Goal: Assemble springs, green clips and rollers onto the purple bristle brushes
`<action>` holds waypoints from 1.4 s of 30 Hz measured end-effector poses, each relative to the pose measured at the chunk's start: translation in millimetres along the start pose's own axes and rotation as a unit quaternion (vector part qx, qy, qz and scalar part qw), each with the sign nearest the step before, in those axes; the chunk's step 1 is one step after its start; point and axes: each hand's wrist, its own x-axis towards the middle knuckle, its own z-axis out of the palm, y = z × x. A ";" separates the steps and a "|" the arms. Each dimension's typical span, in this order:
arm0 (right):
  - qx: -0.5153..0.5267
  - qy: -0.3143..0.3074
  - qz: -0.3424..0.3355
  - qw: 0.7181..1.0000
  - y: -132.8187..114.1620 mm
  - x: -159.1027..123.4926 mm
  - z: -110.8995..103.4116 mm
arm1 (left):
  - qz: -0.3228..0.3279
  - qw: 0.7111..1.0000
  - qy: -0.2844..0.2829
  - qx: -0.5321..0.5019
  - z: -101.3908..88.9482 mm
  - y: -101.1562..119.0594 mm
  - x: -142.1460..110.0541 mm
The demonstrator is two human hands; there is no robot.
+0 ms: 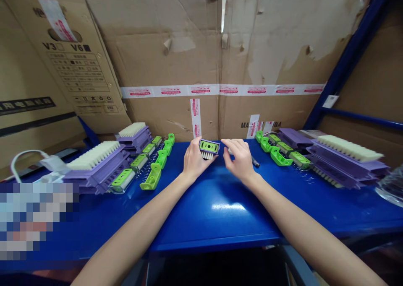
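Note:
My left hand (194,159) is closed around a small purple brush (209,146) with a lime-green slotted insert on its upper face and pale bristles below. The brush is held above the blue tabletop, its green face turned toward me. Just to its right is my right hand (238,157), fingers bent and apart from the brush. A bit of something white shows between its thumb and fingers; what it is cannot be made out. Beside that hand the end of a dark pen-like object (255,162) shows; whether it is held or lies on the table is unclear.
On the left are stacked purple brushes (97,168), green-topped pieces (122,179) and bright green brackets (152,178). Similar stacked brushes (343,160) and green brackets (280,157) are on the right. Cardboard (170,63) walls the blue table (214,223). A white plug and cable (52,162) are far left.

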 end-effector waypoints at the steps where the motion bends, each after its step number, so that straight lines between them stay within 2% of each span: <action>1: -0.021 -0.017 0.020 0.999 3.7 0.5 0.2 | -0.018 1.000 0.003 0.002 -0.6 -0.3 0.6; 6: -0.131 -0.130 0.107 0.977 25.6 -2.2 6.2 | -0.086 0.996 0.024 0.012 -2.3 -3.6 3.5; 13: -0.174 -0.249 0.147 0.941 44.5 -12.3 12.8 | -0.065 0.997 0.038 0.022 -2.3 -8.1 5.0; 18: -0.133 -0.244 0.180 0.944 42.2 -8.7 11.5 | -0.022 0.999 0.035 0.030 -2.5 -7.4 4.7; 21: 0.011 -0.204 0.274 0.940 37.1 -2.9 12.4 | -0.010 0.999 0.039 0.028 -2.7 -6.4 4.4; 22: 0.087 -0.181 0.328 0.923 35.3 -0.9 12.9 | -0.006 0.999 0.042 0.026 -2.7 -6.3 4.3; 23: 0.175 -0.155 0.389 0.891 33.6 1.1 13.2 | -0.002 0.999 0.046 0.024 -2.7 -6.4 4.4; 24: 0.268 -0.129 0.448 0.843 32.1 3.0 13.3 | 0.002 0.999 0.049 0.022 -2.7 -6.6 4.4; 26: 0.431 -0.082 0.542 0.717 29.8 6.3 12.3 | 0.011 0.998 0.055 0.016 -2.9 -7.3 4.7; 27: 0.486 -0.064 0.572 0.657 29.1 7.7 11.4 | 0.015 0.998 0.058 0.012 -3.0 -7.6 4.9; 28: 0.523 -0.050 0.591 0.613 28.6 8.8 10.3 | 0.020 0.998 0.060 0.008 -3.3 -7.9 5.1; 29: 0.542 -0.040 0.603 0.584 28.1 9.8 9.1 | 0.026 0.998 0.062 0.005 -3.6 -8.1 5.3; 30: 0.550 -0.034 0.612 0.567 27.8 10.6 7.9 | 0.034 0.997 0.063 0.004 -4.0 -8.1 5.5; 32: 0.554 -0.035 0.620 0.554 27.0 11.8 6.2 | 0.052 0.997 0.063 0.008 -5.0 -8.0 5.7; 35: 0.546 -0.066 0.625 0.554 26.1 12.3 5.5 | 0.071 0.996 0.057 0.016 -6.5 -8.5 5.9; 36: 0.533 -0.076 0.625 0.565 26.3 11.9 5.7 | 0.076 0.995 0.054 0.018 -6.9 -9.1 6.0; 37: 0.509 -0.082 0.623 0.588 26.6 11.2 6.0 | 0.083 0.995 0.048 0.021 -7.3 -9.9 6.2; 38: 0.472 -0.085 0.614 0.627 27.3 10.3 6.3 | 0.092 0.995 0.040 0.026 -7.8 -11.0 6.5; 39: 0.417 -0.086 0.592 0.684 28.2 9.1 6.6 | 0.103 0.994 0.030 0.032 -8.4 -12.3 7.0; 41: 0.257 -0.093 0.499 0.823 30.2 6.5 6.7 | 0.128 0.991 0.007 0.048 -9.7 -14.8 8.1; 42: 0.166 -0.102 0.436 0.879 31.2 5.3 6.4 | 0.139 0.989 -0.004 0.058 -10.6 -15.9 8.7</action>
